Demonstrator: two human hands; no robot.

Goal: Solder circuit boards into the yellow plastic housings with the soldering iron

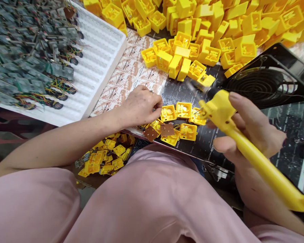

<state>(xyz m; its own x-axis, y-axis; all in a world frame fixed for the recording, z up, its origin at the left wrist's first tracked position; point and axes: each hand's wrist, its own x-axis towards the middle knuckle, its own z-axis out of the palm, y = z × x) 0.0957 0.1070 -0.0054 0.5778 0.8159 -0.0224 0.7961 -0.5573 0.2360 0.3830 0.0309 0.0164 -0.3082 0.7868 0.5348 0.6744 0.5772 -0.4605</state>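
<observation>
My right hand (258, 131) is wrapped around a yellow soldering iron (250, 145), its metal tip pointing up and left over the bench. My left hand (143, 104) rests at the bench's front, fingers curled beside a small group of open yellow plastic cases (183, 110). Its fingertips are turned down, and what they hold, if anything, is hidden. Just right of and below that hand, a brown circuit board (167, 130) lies against one case. A second brown board (150, 133) sits to its left, with thin wires around the cases.
Many yellow cases (183, 40) are heaped across the back. A black fan (263, 81) stands at the right. On the left, a white foam tray (98, 60) holds rows of wired circuit boards (27, 60). More yellow cases (106, 157) lie below the bench edge, near my lap.
</observation>
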